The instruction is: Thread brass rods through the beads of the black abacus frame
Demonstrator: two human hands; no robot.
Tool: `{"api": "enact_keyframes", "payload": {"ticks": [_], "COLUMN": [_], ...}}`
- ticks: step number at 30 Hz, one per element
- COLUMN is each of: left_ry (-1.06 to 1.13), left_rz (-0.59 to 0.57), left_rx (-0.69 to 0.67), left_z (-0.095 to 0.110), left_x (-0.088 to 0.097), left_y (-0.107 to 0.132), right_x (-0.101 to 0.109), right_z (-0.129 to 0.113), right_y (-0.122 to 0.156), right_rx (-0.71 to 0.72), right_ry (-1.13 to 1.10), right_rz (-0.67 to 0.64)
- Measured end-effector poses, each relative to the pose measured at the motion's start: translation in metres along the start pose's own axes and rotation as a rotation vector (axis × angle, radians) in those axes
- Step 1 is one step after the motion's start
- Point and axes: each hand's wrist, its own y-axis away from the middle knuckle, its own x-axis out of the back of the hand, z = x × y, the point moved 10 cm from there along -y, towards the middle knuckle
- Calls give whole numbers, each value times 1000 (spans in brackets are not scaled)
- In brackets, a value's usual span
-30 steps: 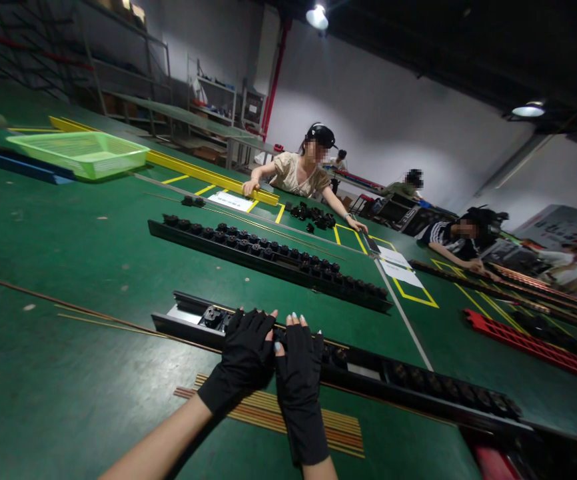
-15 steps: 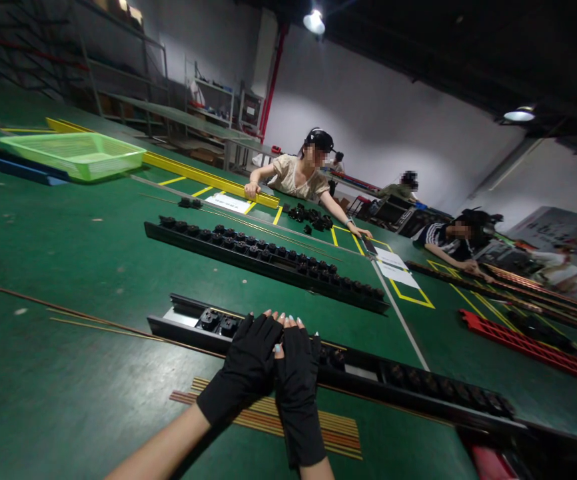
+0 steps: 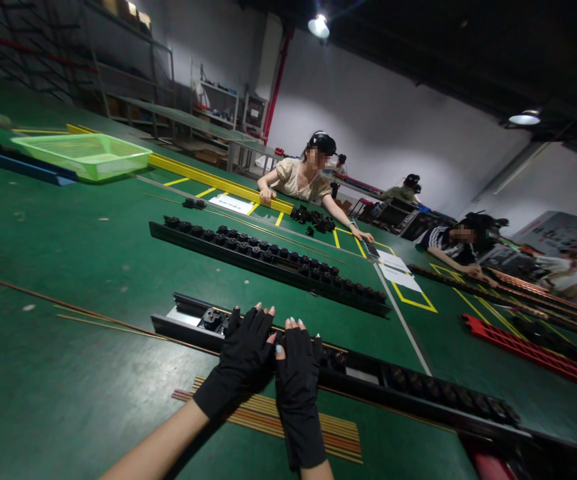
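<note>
Both my hands wear black fingerless gloves and rest side by side on a long black rail (image 3: 418,393) that lies across the green table near me. My left hand (image 3: 241,357) lies flat over the rail, its fingers stretched forward beside small black parts (image 3: 212,319) seated in it. My right hand (image 3: 297,373) presses down next to it, fingers pointing forward and close together. What lies under the palms is hidden. A bundle of thin copper-coloured rods (image 3: 318,432) lies under my wrists.
A second black rail (image 3: 268,263) full of black parts lies further out. A green basket (image 3: 86,155), a yellow bar (image 3: 208,177), loose black parts (image 3: 313,219), papers (image 3: 398,270) and a red rail (image 3: 533,350) are beyond. Three other people lean on tables opposite. Thin rods (image 3: 68,310) run leftward.
My left hand has shifted slightly left along the rail and its fingers have spread a little from the right hand. The view has swayed slightly.
</note>
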Motion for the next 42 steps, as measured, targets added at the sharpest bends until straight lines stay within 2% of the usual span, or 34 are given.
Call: {"api": "enact_keyframes", "payload": {"ticks": [2, 5, 9, 11, 17, 20, 23, 27, 30, 33, 38, 42], "left_ry": [-5, -7, -43, -83, -164, -196, -186, -189, -217, -235, -259, -163], "left_rz": [-17, 11, 107, 113, 28, 51, 104, 161, 142, 113, 142, 194], "left_rx": [-14, -5, 35, 23, 13, -5, -27, 0, -12, -13, -1, 20], "left_z": [1, -1, -19, -29, -44, -39, -37, -47, -52, -53, -49, -44], "left_x": [0, 4, 13, 11, -4, -1, 6, 14, 13, 11, 18, 23], "left_y": [0, -2, -2, -1, 1, 1, 0, 0, 0, -1, -3, -2], "right_x": [-2, 3, 5, 5, 14, 27, 36, 27, 20, 19, 11, 1], "right_z": [-2, 0, -2, -2, 2, -1, 3, 13, 20, 17, 9, 8], "right_y": [0, 0, 1, 2, -1, -4, -6, -9, -8, -4, 1, 3], "right_rx": [27, -9, 9, 45, 114, 124, 67, 3, -37, 0, 57, 50], "right_ry": [19, 6, -5, 0, -7, 12, -20, -188, -253, -164, -75, -21], "right_rz": [-5, 21, 13, 23, 156, 247, 313, 236, 203, 225, 179, 52]}}
